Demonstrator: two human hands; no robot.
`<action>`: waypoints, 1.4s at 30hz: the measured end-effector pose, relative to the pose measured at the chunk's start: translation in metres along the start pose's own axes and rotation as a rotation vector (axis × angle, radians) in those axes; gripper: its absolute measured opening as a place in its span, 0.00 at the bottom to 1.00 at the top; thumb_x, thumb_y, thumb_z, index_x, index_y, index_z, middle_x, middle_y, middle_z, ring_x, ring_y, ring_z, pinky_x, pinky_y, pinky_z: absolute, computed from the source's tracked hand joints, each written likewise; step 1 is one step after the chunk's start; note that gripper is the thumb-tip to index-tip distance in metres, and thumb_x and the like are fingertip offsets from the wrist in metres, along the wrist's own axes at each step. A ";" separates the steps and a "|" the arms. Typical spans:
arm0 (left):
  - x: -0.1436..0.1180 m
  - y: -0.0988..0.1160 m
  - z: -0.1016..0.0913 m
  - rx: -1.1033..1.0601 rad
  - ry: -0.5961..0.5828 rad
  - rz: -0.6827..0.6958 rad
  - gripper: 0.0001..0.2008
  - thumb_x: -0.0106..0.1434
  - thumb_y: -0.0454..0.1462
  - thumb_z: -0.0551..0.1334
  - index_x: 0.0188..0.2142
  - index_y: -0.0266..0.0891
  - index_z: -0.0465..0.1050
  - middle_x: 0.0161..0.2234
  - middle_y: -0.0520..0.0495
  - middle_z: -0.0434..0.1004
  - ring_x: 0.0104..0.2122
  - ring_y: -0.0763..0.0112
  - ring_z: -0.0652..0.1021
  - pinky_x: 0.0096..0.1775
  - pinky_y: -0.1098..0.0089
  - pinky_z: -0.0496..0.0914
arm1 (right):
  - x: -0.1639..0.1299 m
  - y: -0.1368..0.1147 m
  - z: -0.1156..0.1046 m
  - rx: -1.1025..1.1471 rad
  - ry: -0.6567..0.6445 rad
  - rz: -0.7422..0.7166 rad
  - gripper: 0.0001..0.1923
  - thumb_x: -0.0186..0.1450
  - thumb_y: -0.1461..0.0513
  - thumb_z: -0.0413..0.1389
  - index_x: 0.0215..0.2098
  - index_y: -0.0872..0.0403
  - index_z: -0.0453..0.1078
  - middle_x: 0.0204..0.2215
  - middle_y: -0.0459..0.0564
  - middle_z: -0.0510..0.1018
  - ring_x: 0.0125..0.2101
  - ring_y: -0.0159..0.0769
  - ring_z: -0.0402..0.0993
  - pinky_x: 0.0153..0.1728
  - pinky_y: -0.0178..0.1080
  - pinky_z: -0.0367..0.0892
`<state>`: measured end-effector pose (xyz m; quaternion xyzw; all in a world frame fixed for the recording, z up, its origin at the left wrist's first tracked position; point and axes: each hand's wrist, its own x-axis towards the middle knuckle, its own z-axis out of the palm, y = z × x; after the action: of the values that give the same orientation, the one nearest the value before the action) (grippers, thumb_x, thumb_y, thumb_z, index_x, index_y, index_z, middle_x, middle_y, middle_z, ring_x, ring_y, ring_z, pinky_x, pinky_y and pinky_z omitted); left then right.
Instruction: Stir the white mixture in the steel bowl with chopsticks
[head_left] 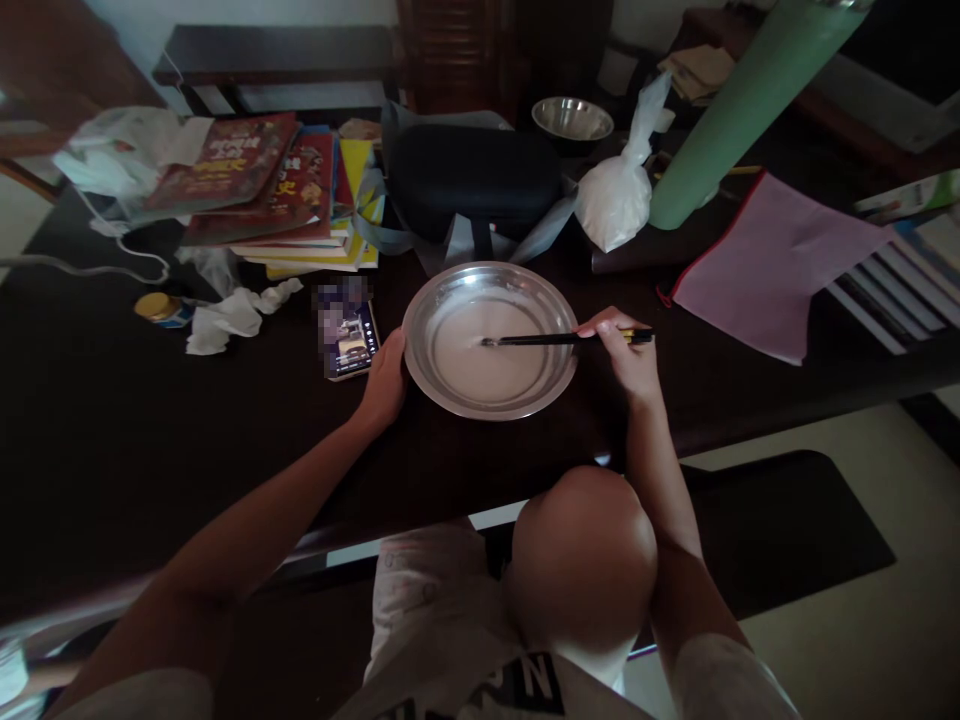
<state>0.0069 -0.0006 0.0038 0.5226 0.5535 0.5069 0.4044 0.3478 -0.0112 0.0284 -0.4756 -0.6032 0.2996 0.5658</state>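
Observation:
A wide steel bowl (491, 408) stands on the dark table in front of me, with a pale, milky liquid (487, 375) in it. My left hand (386, 380) grips the bowl's left rim, its fingers partly hidden by the side. In my right hand (626, 352) is a pair of dark chopsticks (540, 340), held closed near their yellow-banded ends. Their tips dip into the liquid near the bowl's middle. Just left of my left hand lies a phone (351, 335) with its screen lit and partly blurred out.
Behind the bowl sits a black case (476, 175). A tied bag of white powder (615, 200), a green cylinder (750, 120) and a pink pouch (780, 265) are to the right. Stacked books (259, 180), crumpled tissue (225, 318) and a small jar (161, 308) lie left.

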 end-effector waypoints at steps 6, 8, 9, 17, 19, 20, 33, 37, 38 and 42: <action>0.000 -0.003 -0.002 0.000 -0.037 0.035 0.18 0.76 0.47 0.54 0.35 0.42 0.74 0.40 0.44 0.82 0.47 0.58 0.79 0.57 0.60 0.74 | 0.000 -0.001 0.000 0.021 0.023 0.019 0.23 0.68 0.40 0.63 0.26 0.46 0.82 0.26 0.45 0.85 0.32 0.39 0.84 0.40 0.44 0.78; 0.000 -0.006 -0.001 -0.040 -0.044 0.037 0.19 0.77 0.49 0.53 0.35 0.43 0.75 0.41 0.43 0.83 0.48 0.57 0.79 0.57 0.59 0.73 | 0.000 -0.001 0.001 0.009 -0.022 0.004 0.22 0.67 0.40 0.64 0.28 0.46 0.83 0.28 0.46 0.86 0.34 0.40 0.85 0.42 0.45 0.78; 0.001 -0.007 -0.001 -0.045 -0.040 0.032 0.19 0.77 0.49 0.53 0.36 0.43 0.75 0.42 0.43 0.83 0.48 0.56 0.79 0.57 0.59 0.73 | 0.000 -0.001 0.001 0.005 -0.009 0.001 0.22 0.66 0.39 0.64 0.28 0.46 0.83 0.29 0.46 0.87 0.35 0.41 0.85 0.42 0.45 0.78; 0.001 -0.006 0.000 -0.048 -0.029 0.002 0.19 0.78 0.43 0.52 0.34 0.42 0.74 0.40 0.46 0.83 0.47 0.62 0.79 0.56 0.65 0.73 | 0.001 -0.002 0.000 -0.001 -0.010 0.013 0.24 0.66 0.38 0.63 0.27 0.46 0.82 0.27 0.46 0.86 0.33 0.40 0.85 0.41 0.44 0.77; 0.001 -0.004 -0.001 -0.036 -0.027 0.007 0.19 0.79 0.41 0.51 0.33 0.42 0.73 0.39 0.46 0.82 0.45 0.63 0.79 0.54 0.66 0.73 | 0.001 -0.002 0.000 -0.001 0.007 0.000 0.24 0.66 0.38 0.64 0.27 0.46 0.83 0.28 0.46 0.86 0.34 0.40 0.85 0.41 0.44 0.77; 0.001 -0.003 -0.001 -0.025 -0.020 0.007 0.19 0.79 0.41 0.52 0.32 0.42 0.73 0.39 0.47 0.82 0.44 0.63 0.78 0.54 0.66 0.73 | 0.001 -0.002 0.000 0.004 0.041 0.002 0.24 0.66 0.39 0.63 0.27 0.47 0.82 0.28 0.46 0.86 0.33 0.40 0.85 0.41 0.44 0.77; 0.002 -0.013 -0.001 -0.028 -0.030 0.035 0.18 0.78 0.45 0.53 0.36 0.43 0.75 0.40 0.45 0.82 0.44 0.60 0.79 0.55 0.62 0.73 | 0.001 0.001 -0.001 0.026 0.094 0.012 0.25 0.67 0.39 0.63 0.25 0.46 0.81 0.24 0.44 0.83 0.30 0.38 0.83 0.40 0.44 0.76; 0.003 -0.014 -0.003 -0.020 -0.050 0.057 0.19 0.78 0.47 0.51 0.37 0.43 0.76 0.41 0.45 0.82 0.45 0.59 0.78 0.56 0.61 0.73 | 0.000 -0.001 0.000 -0.010 -0.012 0.006 0.24 0.66 0.38 0.63 0.28 0.46 0.83 0.28 0.46 0.86 0.34 0.41 0.85 0.42 0.46 0.77; 0.003 -0.014 -0.003 -0.012 -0.046 0.061 0.19 0.78 0.47 0.52 0.36 0.43 0.75 0.40 0.45 0.82 0.45 0.59 0.78 0.55 0.60 0.74 | 0.000 -0.001 0.000 -0.011 0.000 0.001 0.23 0.66 0.39 0.64 0.28 0.46 0.83 0.29 0.46 0.86 0.35 0.41 0.85 0.43 0.45 0.77; 0.002 -0.009 -0.002 0.005 -0.032 0.042 0.19 0.77 0.48 0.54 0.33 0.43 0.73 0.37 0.45 0.81 0.44 0.59 0.78 0.54 0.61 0.75 | 0.000 0.002 -0.001 0.052 0.098 0.003 0.22 0.69 0.42 0.63 0.26 0.46 0.82 0.25 0.44 0.83 0.30 0.37 0.82 0.40 0.43 0.75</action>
<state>0.0029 0.0013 -0.0048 0.5433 0.5369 0.5056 0.4013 0.3495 -0.0109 0.0268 -0.4758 -0.5660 0.2922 0.6065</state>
